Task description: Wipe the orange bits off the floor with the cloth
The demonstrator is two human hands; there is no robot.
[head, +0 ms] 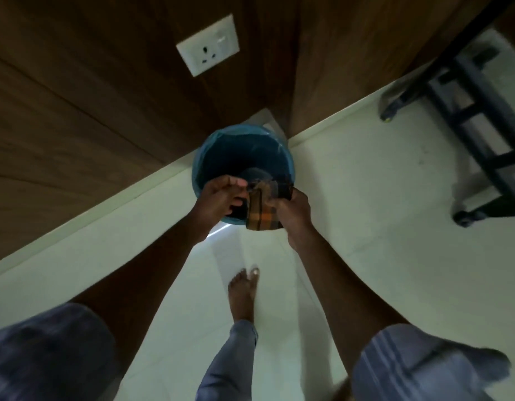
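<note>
Both hands hold the checked brown-and-orange cloth (262,211) over the mouth of a blue-lined bin (210,151) at frame centre: the right hand (294,211) grips its bunched top, the left hand (221,198) pinches its edge, likely to shake out what it gathered. No orange bits show on the pale floor (366,212). A bare foot (243,293) stands below; a dark wheeled rack (464,117) sits upper right, well apart.
</note>
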